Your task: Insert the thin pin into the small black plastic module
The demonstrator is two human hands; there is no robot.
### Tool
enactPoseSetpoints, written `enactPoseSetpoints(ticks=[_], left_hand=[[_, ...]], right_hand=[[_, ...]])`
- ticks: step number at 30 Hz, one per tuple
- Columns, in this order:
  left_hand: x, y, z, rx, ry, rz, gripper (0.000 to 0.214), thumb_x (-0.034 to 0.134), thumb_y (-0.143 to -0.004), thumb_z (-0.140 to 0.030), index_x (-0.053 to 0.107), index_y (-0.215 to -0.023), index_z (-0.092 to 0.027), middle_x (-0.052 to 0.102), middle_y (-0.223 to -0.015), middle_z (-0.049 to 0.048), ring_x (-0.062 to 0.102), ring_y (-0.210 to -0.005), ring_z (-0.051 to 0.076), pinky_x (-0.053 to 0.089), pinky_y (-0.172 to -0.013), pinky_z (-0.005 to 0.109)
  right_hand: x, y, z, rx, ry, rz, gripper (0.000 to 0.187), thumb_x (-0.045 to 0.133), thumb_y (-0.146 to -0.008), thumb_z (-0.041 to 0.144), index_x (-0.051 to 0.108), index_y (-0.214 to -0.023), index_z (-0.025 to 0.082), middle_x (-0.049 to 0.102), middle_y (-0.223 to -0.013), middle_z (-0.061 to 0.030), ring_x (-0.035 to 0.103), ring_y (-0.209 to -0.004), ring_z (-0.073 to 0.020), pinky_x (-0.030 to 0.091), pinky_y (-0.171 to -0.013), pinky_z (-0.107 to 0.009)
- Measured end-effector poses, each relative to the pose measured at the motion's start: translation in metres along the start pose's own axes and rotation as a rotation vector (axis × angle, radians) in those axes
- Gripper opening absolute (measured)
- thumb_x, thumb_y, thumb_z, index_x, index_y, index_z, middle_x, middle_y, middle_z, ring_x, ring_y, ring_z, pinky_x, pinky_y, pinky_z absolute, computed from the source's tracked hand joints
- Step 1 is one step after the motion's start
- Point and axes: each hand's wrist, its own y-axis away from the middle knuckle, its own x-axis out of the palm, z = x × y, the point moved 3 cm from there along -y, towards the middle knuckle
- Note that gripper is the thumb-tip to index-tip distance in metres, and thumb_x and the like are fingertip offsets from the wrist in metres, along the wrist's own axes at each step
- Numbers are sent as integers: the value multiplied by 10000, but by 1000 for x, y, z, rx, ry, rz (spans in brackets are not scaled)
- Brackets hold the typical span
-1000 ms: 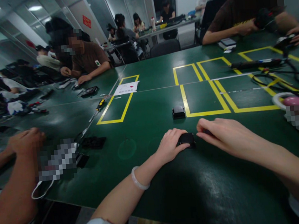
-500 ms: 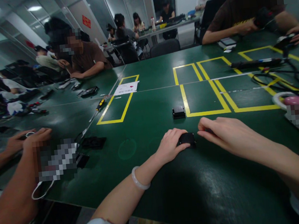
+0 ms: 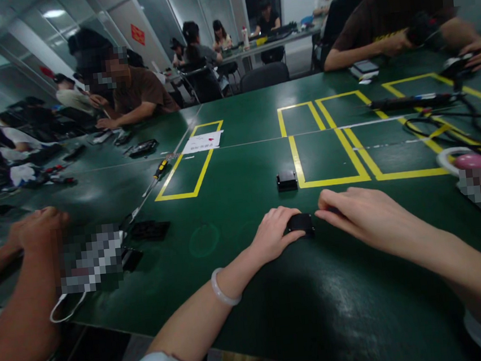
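My left hand (image 3: 276, 229) has its thumb and fingers around the left end of a small black rectangular block (image 3: 301, 225) on the green table (image 3: 253, 310). Small shiny points show at the block's right end. Just right of it, apart from it, my right hand (image 3: 349, 209) is closed with thumb and fingertips drawn together. Whatever those fingers hold, if anything, is hidden. A second black block (image 3: 287, 181), with raised ends, rests on the table beyond my hands.
Yellow tape rectangles (image 3: 334, 182) mark the table. A yellow-black screwdriver (image 3: 161, 169), a paper sheet (image 3: 203, 142) and flat black parts (image 3: 149, 230) lie left. A co-worker's hands (image 3: 43, 228) are at far left. Black cables (image 3: 440, 133) and a pink round object (image 3: 479, 160) are at right.
My hands and the block stay nearly in place; the right hand has shifted very slightly left. The co-worker's hands at far left have moved a little left.
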Motion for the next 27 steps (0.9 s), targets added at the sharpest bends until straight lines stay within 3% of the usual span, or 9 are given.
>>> enactPoseSetpoints(ticks=[7, 14, 22, 27], left_hand=[[0, 0, 0, -1, 14, 7, 373, 523, -913, -435, 478, -1218, -224, 552, -1168, 72, 496, -1069, 245, 400, -927, 383], [0, 0, 0, 4, 10, -6, 367, 530, -914, -426, 481, -1212, -218, 554, -1166, 69, 499, -1059, 235, 405, -921, 371], [1, 0, 1, -1, 18, 3, 369, 523, -914, -434, 485, -1218, -227, 550, -1191, 70, 497, -1080, 241, 399, -933, 384], [0, 0, 1, 0, 18, -4, 364, 531, -911, -430, 486, -1208, -225, 558, -1164, 68, 500, -1062, 239, 402, -926, 380]], right_hand=[[-4, 2, 1, -23, -93, 13, 64, 418, -897, 278, 455, -897, 225, 612, -746, 0, 585, -649, -157, 344, -558, -258], [-1, 1, -1, 6, -21, 51, 211, 361, -948, 385, 464, -849, 229, 597, -686, -6, 570, -631, -184, 329, -550, -273], [-8, 3, 1, -50, -117, 43, 49, 431, -876, 258, 468, -890, 227, 603, -738, 3, 566, -637, -150, 337, -558, -255], [-5, 2, 0, -38, -53, 59, 189, 389, -935, 361, 478, -832, 230, 575, -652, 7, 536, -588, -158, 297, -528, -264]])
